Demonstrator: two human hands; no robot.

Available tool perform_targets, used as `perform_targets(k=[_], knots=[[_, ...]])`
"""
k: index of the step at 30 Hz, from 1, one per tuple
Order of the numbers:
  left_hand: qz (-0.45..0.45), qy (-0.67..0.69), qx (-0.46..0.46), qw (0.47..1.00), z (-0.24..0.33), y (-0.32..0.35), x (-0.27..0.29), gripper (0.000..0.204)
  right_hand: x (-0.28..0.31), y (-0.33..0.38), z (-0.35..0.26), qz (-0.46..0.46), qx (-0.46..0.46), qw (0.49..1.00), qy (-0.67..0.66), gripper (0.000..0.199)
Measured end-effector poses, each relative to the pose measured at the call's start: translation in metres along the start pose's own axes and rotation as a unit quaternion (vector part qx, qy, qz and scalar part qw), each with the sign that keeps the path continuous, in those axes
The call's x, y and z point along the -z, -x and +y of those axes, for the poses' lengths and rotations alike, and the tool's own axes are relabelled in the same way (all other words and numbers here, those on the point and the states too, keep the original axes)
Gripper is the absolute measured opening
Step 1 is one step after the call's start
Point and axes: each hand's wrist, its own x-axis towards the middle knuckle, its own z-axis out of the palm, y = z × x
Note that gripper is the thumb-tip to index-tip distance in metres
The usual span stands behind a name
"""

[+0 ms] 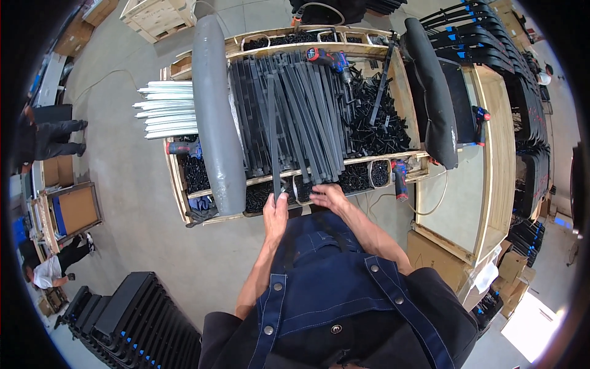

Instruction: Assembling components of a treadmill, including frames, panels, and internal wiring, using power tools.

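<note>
My left hand (276,216) is closed round the near end of a long black bar (273,132), which points away from me over the workbench. Beneath and beside it lies a pile of similar black bars (307,117). My right hand (330,197) hovers at the front edge, by the near ends of the pile and the small black fasteners (354,177). Its fingers are slightly bent and apart, somewhat blurred, with nothing visible in them. Small black plastic parts (384,120) fill the compartment right of the bars.
Padded rolls, one grey (218,117) and one black (430,92), flank the bench. Cordless drills lie at the back (329,58), front right (400,179) and left (183,148). White strips (166,109) stick out left. Stacked black frames (132,326) stand behind me; people are at left.
</note>
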Motion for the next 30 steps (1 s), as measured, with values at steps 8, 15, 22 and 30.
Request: perform_targets(k=[8, 15, 22, 30], knots=[[-0.046, -0.036, 0.016, 0.998, -0.011, 0.027, 0.018, 0.034, -0.02, -0.026, -0.011, 0.053, -0.033, 0.983, -0.17, 0.022], [-0.064, -0.031, 0.06, 0.996, -0.004, 0.038, 0.02, 0.034, -0.022, -0.032, -0.007, 0.057, -0.012, 0.977, -0.203, 0.028], [-0.083, -0.03, 0.047, 0.995, 0.002, 0.047, 0.008, 0.036, 0.018, 0.035, -0.036, -0.087, -0.016, 0.981, 0.173, 0.044], [-0.25, 0.037, 0.059, 0.966, -0.018, 0.056, -0.063, 0.038, -0.014, 0.132, -0.038, -0.233, 0.058, 0.959, 0.152, 0.044]])
